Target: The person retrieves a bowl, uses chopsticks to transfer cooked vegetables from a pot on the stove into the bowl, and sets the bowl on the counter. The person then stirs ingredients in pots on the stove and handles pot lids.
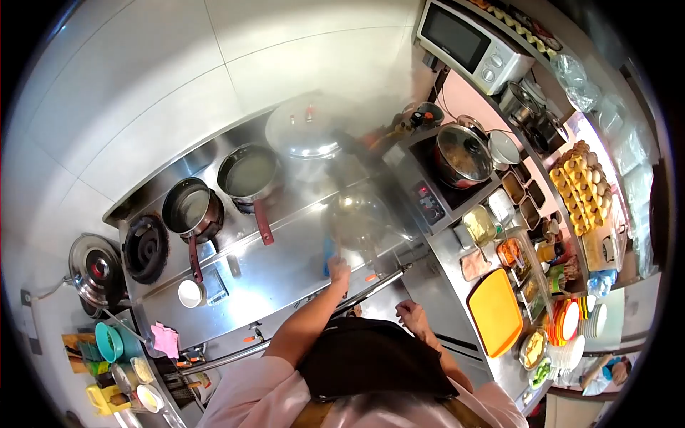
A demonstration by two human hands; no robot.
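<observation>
My left hand (339,269) is closed in a fist at the front of the steel cooking counter (285,257). What it grips is too small and hazy to name. A blue strip (328,255) shows right beside its fingers. Just beyond lies a round, shiny pan or lid (357,217), blurred by steam. My right hand (412,314) hangs in front of my dark apron (378,357), fingers curled in, with nothing visible in them. Farther back, a large pot with a domed metal lid (303,128) stands in the steam.
Two handled saucepans (250,173) (191,207) sit on the left burners, near a white cup (190,293). On the right are a lidded pot (464,155) on an induction cooker (427,203), a yellow tray (495,312) and food containers. A metal rail (378,284) edges the counter.
</observation>
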